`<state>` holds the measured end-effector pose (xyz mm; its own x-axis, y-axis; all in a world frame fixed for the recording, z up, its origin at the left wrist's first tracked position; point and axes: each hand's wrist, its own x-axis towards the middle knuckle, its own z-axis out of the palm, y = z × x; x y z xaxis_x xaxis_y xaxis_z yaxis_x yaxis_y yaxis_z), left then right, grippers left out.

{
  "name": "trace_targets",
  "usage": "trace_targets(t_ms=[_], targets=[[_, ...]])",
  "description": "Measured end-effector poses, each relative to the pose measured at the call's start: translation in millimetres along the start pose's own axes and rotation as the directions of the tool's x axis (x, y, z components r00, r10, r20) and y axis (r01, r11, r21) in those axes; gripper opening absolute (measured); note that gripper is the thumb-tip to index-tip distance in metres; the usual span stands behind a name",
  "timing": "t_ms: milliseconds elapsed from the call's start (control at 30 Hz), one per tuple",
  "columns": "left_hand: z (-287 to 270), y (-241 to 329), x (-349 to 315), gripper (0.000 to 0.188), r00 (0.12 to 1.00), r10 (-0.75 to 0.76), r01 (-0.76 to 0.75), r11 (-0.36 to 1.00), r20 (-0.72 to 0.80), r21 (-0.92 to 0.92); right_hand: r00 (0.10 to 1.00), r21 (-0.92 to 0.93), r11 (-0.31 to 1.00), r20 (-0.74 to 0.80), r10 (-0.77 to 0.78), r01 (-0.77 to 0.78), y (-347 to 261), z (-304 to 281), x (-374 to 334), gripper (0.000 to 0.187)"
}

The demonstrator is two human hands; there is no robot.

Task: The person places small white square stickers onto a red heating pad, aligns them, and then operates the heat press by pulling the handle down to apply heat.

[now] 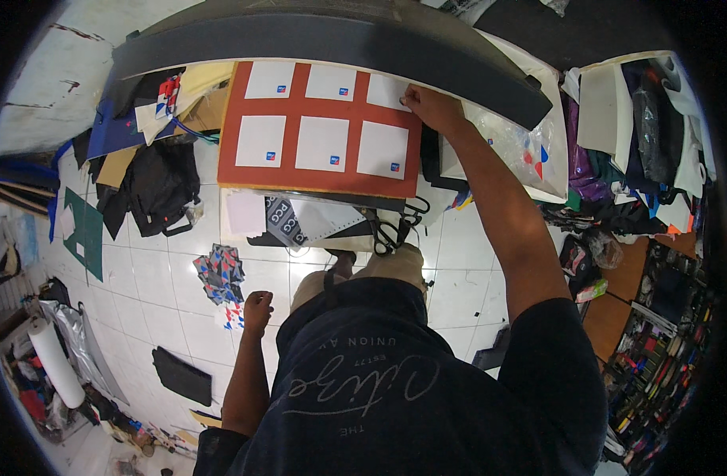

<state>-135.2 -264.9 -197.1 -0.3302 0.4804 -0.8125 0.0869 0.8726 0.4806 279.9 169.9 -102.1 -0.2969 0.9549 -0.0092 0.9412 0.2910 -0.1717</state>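
Six white square pieces, each with a small blue and red emblem in a lower corner, lie in two rows on a red-brown board (pixel 294 109). My right hand (pixel 420 103) reaches to the far right white square (pixel 383 89), its fingers pinched together at that lower right corner. They cover the emblem spot, and what they hold is too small to tell. The middle near white square (pixel 321 143) lies flat, apart from both hands. My left hand (pixel 258 311) hangs low beside my leg with its fingers curled in and nothing visible in them.
A long dark machine cover (pixel 316 36) arches over the board's far edge. Black scissors (pixel 387 236) lie on the shelf below the board. A heap of grey, red and blue printed pieces (pixel 219 274) lies on the tiled floor. Plastic-wrapped material (pixel 530 151) is at the right.
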Motion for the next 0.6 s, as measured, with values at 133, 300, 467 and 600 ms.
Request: trace_targets(t_ms=[133, 300, 467, 600], targets=[[-1, 5, 2, 0.026, 1.0, -0.014, 0.014, 1.0, -0.021, 0.009, 1.0, 0.009, 1.0, 0.003, 0.017, -0.017, -2, -4, 0, 0.028], [-7, 6, 0, 0.027, 0.999, -0.015, 0.016, 1.0, -0.038, 0.016, 1.0, 0.035, 0.999, 0.002, 0.0, 0.0, 0, -6, -1, 0.029], [-11, -2, 0, 0.029, 0.999, -0.025, 0.026, 0.999, -0.037, 0.036, 1.0, 0.026, 1.0, 0.012, 0.001, -0.001, -1, -7, 1, 0.029], [-12, -6, 0, 0.026, 0.999, -0.012, 0.013, 1.0, -0.049, 0.021, 0.997, 0.061, 0.996, 0.042, 0.057, -0.06, -1, -11, 3, 0.031]])
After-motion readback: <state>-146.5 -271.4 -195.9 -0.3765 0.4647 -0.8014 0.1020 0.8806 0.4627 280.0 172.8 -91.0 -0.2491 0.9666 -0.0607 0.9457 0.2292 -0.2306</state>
